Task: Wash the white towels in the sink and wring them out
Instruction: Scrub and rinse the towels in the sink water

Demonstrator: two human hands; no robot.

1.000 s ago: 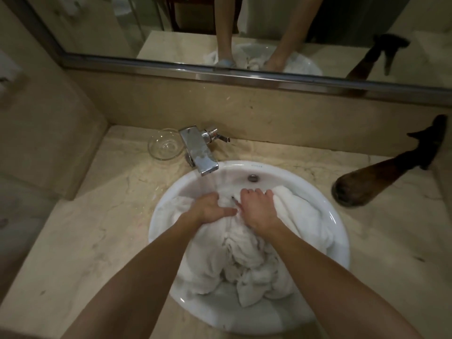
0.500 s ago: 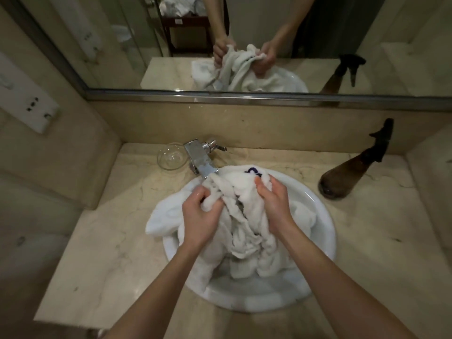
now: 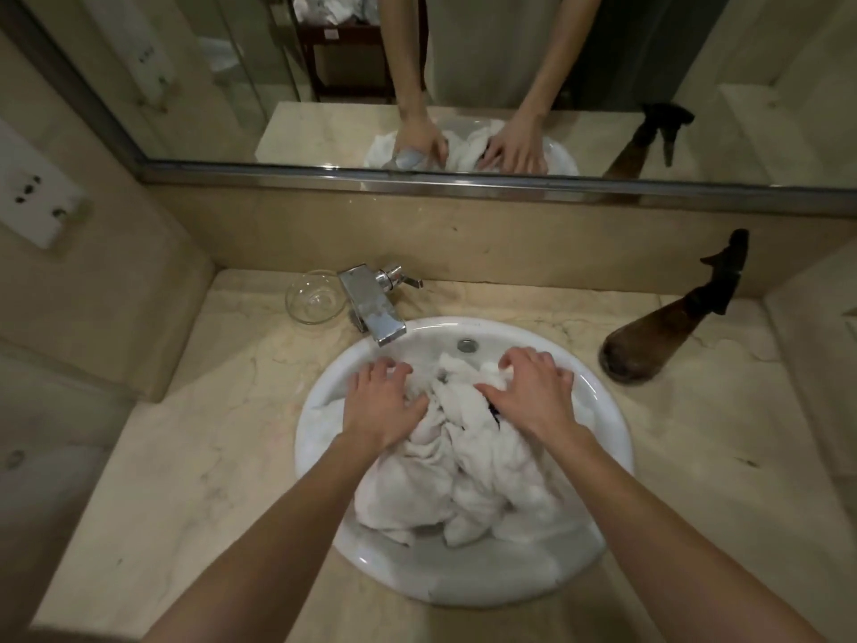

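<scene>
A bunched heap of wet white towels (image 3: 468,461) lies inside the round white sink (image 3: 463,577), filling its middle and back. My left hand (image 3: 382,403) presses down on the left side of the heap, fingers spread and bent slightly at the tips. My right hand (image 3: 531,394) presses on the right side near the back, fingers splayed over a fold of cloth. A dark patch on the towel shows just under my right thumb. Whether water stands in the bowl is hard to tell.
A chrome faucet (image 3: 375,315) juts over the sink's back left rim, with a clear glass bowl (image 3: 316,297) to its left. A brown spray bottle (image 3: 658,338) lies tilted at the back right. The marble counter (image 3: 208,457) surrounds the sink; a mirror (image 3: 463,62) runs behind.
Half a second ago both hands held the towel bundle lifted above the sink. Now the bundle is back down in the bowl and both hands press on it with spread fingers.
</scene>
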